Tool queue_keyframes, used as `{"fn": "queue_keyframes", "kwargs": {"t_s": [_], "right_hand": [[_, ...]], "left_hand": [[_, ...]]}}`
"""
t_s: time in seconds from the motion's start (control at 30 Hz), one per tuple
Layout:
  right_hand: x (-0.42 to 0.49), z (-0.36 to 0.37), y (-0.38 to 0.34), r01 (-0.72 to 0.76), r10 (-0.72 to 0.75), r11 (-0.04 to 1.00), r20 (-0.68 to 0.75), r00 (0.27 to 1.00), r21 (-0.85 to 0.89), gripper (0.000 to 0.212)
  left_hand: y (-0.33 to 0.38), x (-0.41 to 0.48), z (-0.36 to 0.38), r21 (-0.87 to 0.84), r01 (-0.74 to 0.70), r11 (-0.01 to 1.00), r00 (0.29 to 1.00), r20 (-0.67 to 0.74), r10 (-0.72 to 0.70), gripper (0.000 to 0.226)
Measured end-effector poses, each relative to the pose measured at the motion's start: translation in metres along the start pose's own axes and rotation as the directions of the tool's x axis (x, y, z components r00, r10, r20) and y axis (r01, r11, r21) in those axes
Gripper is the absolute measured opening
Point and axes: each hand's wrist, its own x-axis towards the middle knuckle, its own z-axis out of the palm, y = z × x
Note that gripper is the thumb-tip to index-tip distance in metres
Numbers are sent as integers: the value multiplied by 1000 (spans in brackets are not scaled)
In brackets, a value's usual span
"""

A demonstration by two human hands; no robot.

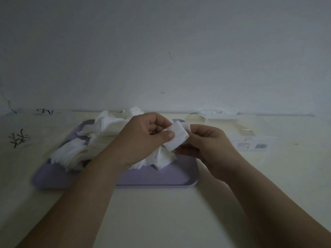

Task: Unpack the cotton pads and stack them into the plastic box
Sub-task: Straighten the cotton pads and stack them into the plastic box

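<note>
1. Right, I've got a small stack of cotton pads [176,138] between both hands, held in the air just above the right part of the lilac tray [152,176].
2. My left hand [143,138] pinches its left end: the thumb lies flat on the near face and the curled fingers back it from behind.
3. My right hand [209,145] cups the other end, with fingers curled round the far side and a fingertip peeking over the top edge. So both hands are closed on the same stack, wrists low, forearms angling in from either side.
4. These pads look feather-light, soft and floppy. They'll fan out or slide apart if I squeeze only one corner, so I'd say hold across the flat faces, thumb against fingers, and square up the edges.
5. Too hard a squeeze will probably crush or fluff them. A gentle, even pinch is my call.
6. The loose cotton pads [71,154] lie heaped and splayed over the left and middle of the tray, nowhere near tidy.
7. The clear wrapper [250,142] lies flat on the table [161,212] to my right, barcode label showing.
8. By the wall on the far right sits something see-through, likely the clear plastic box [218,112]. It's too faint to tell whether any pads are in it.
</note>
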Motion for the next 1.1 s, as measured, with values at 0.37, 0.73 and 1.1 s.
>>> {"fn": "queue_keyframes", "kwargs": {"t_s": [0.37,0.73,1.1], "right_hand": [[0,-4,1,-75,80,994,60,995,-77,22],[-1,1,-3,-127,130,991,96,987,-32,30],[3,6,8,-64,54,996,-154,987,-67,17]], "left_hand": [[-4,-1,-5,32,2,1000,997,83,-4,14],[-10,2,0,88,11,996,999,-38,-7,10],[-13,-2,-7,633,68,771,998,-55,-43,39]]}}
